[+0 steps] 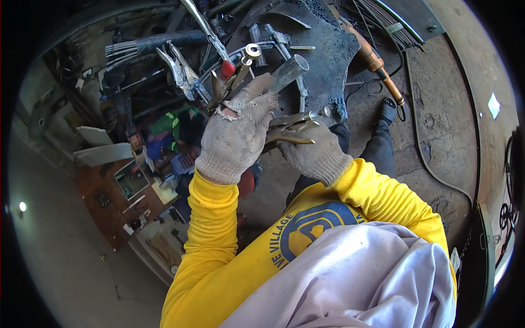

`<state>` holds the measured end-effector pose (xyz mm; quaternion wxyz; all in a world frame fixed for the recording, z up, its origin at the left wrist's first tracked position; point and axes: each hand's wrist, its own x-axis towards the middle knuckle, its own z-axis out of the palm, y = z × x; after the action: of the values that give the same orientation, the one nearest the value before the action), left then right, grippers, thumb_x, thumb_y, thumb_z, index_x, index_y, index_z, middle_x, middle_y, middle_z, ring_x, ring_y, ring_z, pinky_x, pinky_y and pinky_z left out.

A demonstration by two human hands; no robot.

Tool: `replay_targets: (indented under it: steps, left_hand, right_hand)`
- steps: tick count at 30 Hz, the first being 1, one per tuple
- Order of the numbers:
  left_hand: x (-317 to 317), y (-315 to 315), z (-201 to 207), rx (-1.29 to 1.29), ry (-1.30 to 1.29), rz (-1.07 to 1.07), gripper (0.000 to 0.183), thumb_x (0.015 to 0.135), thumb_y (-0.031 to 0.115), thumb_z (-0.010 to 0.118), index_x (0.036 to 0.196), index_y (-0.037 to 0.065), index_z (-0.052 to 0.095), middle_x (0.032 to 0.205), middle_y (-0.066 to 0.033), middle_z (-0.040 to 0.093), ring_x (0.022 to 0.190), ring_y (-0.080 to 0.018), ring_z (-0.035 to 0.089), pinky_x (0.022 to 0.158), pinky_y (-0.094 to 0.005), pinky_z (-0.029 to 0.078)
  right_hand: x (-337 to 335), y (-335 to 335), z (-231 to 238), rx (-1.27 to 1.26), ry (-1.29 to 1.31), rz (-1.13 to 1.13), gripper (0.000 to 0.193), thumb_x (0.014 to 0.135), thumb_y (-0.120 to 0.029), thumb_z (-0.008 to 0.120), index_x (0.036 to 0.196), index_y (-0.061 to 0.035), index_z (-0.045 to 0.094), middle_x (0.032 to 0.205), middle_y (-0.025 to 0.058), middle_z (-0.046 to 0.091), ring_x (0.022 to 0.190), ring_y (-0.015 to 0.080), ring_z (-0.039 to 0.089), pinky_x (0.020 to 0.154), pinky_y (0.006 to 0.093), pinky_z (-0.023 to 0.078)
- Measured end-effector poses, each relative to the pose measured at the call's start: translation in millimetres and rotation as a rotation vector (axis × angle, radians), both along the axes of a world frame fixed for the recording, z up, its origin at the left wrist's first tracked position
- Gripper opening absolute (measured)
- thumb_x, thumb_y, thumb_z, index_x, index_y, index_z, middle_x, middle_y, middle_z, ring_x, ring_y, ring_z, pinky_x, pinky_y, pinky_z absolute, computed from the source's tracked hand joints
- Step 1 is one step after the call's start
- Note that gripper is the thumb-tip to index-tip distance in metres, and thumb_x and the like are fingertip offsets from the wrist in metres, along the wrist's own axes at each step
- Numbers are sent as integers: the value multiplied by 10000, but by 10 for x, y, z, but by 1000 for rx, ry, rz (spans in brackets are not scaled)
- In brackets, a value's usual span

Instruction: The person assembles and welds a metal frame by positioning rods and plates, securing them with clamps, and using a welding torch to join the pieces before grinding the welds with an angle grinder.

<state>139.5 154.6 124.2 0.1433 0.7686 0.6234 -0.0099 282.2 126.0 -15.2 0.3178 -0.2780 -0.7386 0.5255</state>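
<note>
My left hand [238, 131], in a grey knit glove torn at the knuckle, closes around a short metal pipe [290, 74]; its open end slants up to the right. My right hand [316, 147], gloved too, is closed on locking pliers [290, 134] with brass-coloured levers, just right of my left hand. Its fingertips are partly hidden behind the pliers. Beyond my left fingers stand other locking pliers [238, 74] with a round end screw. A silver pair of locking pliers [178, 71] grips the bent metal frame [203, 90] to the left.
A dark, rough steel plate [328, 52] lies behind the pipe. To its right hangs a copper-coloured torch-like tool [377, 63]; a cable [418, 142] crosses the floor. Thin rods [123, 50] stick out of a dark tube at left. A brown wooden table [101, 188] holds clutter.
</note>
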Motion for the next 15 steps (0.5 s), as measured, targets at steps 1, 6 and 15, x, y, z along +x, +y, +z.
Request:
replay_targets:
  steps: [1, 6, 15]
  left_hand:
    - [14, 7, 0, -11, 10, 14, 268, 822, -26, 683, 1076, 59, 691, 1264, -170, 659, 1076, -361, 672, 909, -402, 540]
    - [41, 18, -19, -1, 29, 19, 269, 821, -54, 669, 1070, 43, 693, 1276, -180, 654, 1096, -351, 674, 917, -396, 542]
    - [521, 164, 199, 39, -181, 82, 221, 868, 59, 684, 1084, 14, 701, 1171, -191, 705, 1065, -346, 691, 899, -410, 543]
  right_hand:
    - [-10, -10, -10, -56, 63, -36, 248, 859, -255, 637, 1044, -125, 738, 985, 140, 714, 895, 363, 671, 782, 471, 542]
    - [41, 37, -10, -176, 54, 88, 245, 837, -162, 649, 1066, -142, 734, 1080, 100, 727, 984, 295, 691, 834, 390, 565]
    - [392, 188, 167, -395, -99, 94, 280, 855, -128, 670, 1123, -51, 692, 1032, 174, 714, 909, 341, 681, 780, 429, 547]
